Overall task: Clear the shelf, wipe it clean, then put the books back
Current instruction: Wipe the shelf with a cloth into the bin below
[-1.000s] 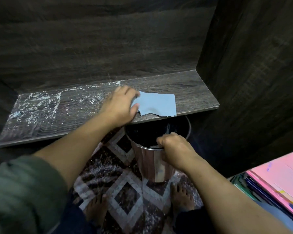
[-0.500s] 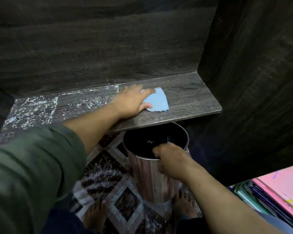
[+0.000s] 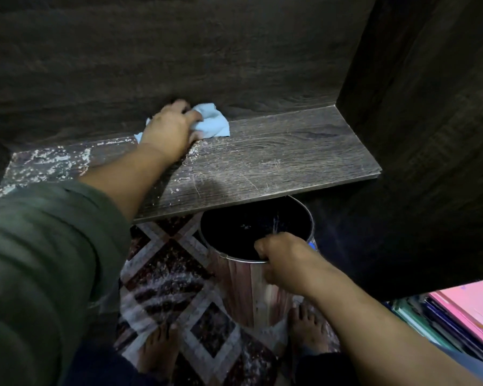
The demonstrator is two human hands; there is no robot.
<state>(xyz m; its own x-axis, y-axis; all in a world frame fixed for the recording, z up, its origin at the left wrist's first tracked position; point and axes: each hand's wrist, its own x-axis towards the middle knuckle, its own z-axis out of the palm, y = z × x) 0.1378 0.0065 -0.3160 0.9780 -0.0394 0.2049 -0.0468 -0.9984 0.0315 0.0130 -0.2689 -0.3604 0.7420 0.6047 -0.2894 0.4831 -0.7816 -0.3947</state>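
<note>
A dark wooden shelf (image 3: 276,160) runs across the middle, bare of books, with white crumbs and dust over its left part. My left hand (image 3: 170,129) presses a light blue cloth (image 3: 212,122) onto the shelf at the back wall, fingers curled into the cloth. Below the shelf's front edge stands a wood-patterned bin (image 3: 248,285) with a dark inside. My right hand (image 3: 285,260) grips its near rim. A stack of books (image 3: 463,316) with a pink cover on top lies at the lower right.
A dark side panel (image 3: 430,135) closes the shelf on the right and a dark back wall rises behind it. A patterned rug (image 3: 173,288) sprinkled with white dust covers the floor. My bare feet stand on it beside the bin.
My left hand has slid the cloth from the shelf's front edge back to the rear wall, bunching it up. My right hand keeps its hold on the bin rim.
</note>
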